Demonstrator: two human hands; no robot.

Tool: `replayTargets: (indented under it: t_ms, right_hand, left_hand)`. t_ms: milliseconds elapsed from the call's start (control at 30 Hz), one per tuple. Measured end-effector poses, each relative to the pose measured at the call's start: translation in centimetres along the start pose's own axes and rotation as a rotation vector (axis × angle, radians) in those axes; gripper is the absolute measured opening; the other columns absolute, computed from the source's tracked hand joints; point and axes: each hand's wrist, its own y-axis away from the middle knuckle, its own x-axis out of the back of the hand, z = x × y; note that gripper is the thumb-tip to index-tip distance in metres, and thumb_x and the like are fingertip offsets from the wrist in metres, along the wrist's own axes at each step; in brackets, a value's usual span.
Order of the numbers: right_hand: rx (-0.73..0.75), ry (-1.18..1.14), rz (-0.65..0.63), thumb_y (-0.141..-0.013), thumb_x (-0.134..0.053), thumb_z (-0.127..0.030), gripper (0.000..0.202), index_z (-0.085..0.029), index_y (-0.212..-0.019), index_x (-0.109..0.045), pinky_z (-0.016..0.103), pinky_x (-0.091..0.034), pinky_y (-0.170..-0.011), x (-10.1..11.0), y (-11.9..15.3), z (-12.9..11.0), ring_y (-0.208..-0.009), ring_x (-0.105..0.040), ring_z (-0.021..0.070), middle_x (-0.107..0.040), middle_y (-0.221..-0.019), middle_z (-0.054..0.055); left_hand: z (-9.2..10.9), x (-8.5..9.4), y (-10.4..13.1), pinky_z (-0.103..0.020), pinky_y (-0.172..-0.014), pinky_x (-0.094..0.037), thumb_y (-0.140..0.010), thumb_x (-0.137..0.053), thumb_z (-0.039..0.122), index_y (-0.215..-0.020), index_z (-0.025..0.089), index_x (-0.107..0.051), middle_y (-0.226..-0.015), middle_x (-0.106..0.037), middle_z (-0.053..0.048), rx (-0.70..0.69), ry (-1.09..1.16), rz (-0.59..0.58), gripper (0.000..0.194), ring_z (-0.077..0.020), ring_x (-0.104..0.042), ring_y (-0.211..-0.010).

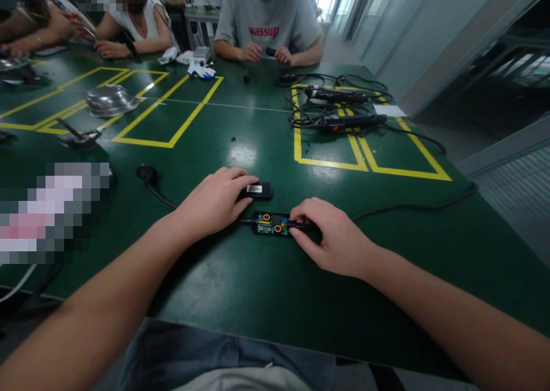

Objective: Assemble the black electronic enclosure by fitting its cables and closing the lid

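Note:
A small black plastic housing lies on the table, its inside facing up. It bares a green circuit board with copper coils and coloured wires. My right hand pinches the black cable at the housing's right end between thumb and fingers. Just behind the housing is a ribbed black cover with a white label. The thumb and fingers of my left hand close on the cover's left end. A black power plug rests left of my left hand, its cord running under that wrist.
Black corded tools and coiled cables lie at the back right within yellow tape. A metal bowl and white-blue gloves are farther left. A pixelated object sits at the near left. Across the table, a person handles a dark item.

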Motion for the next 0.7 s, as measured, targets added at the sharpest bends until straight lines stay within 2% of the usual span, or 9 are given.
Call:
replayTargets:
  t_ms: [100,167,367,700]
  right_hand:
    - [0.007,0.033,-0.004,-0.101,-0.059,-0.017,0.006,-0.021,-0.104,-0.061,0.036,-0.048,-0.074,0.09,0.06,0.24,-0.08,-0.063,0.0224,-0.071,-0.09,0.006]
    - [0.029,0.069,-0.007,-0.101,-0.06,-0.017,0.005,-0.02,-0.105,-0.062,0.038,-0.047,-0.074,0.18,0.1,0.4,-0.08,-0.062,0.0229,-0.071,-0.091,0.007]
    - [0.058,0.071,-0.027,-0.103,-0.058,-0.016,0.007,-0.02,-0.105,-0.063,0.037,-0.048,-0.076,0.29,0.12,0.39,-0.081,-0.063,0.0228,-0.073,-0.093,0.008]
    - [0.06,0.078,-0.03,-0.102,-0.058,-0.015,0.007,-0.021,-0.103,-0.062,0.036,-0.047,-0.074,0.41,0.09,0.34,-0.08,-0.062,0.0225,-0.072,-0.091,0.007]
  left_hand:
    - [0.04,0.16,0.22,-0.056,-0.119,-0.055,-0.104,-0.065,0.031,-0.152,0.017,-0.067,-0.15,-0.067,-0.017,-0.008,0.02,0.035,0.05,-0.0362,-0.067,-0.132]
    - [0.02,0.33,0.28,-0.056,-0.118,-0.055,-0.104,-0.066,0.032,-0.153,0.017,-0.066,-0.147,-0.068,-0.017,0.002,0.021,0.059,0.052,-0.0364,-0.067,-0.131]
    - [-0.39,0.34,-0.06,-0.055,-0.115,-0.056,-0.106,-0.059,0.026,-0.138,0.018,-0.077,-0.134,-0.073,-0.014,-0.021,0.063,0.04,0.038,-0.0336,-0.069,-0.123]
    - [-0.64,-0.25,-0.16,-0.055,-0.111,-0.058,-0.107,-0.058,0.028,-0.137,0.02,-0.078,-0.134,-0.071,-0.014,-0.042,0.088,0.072,0.037,-0.0328,-0.068,-0.12]
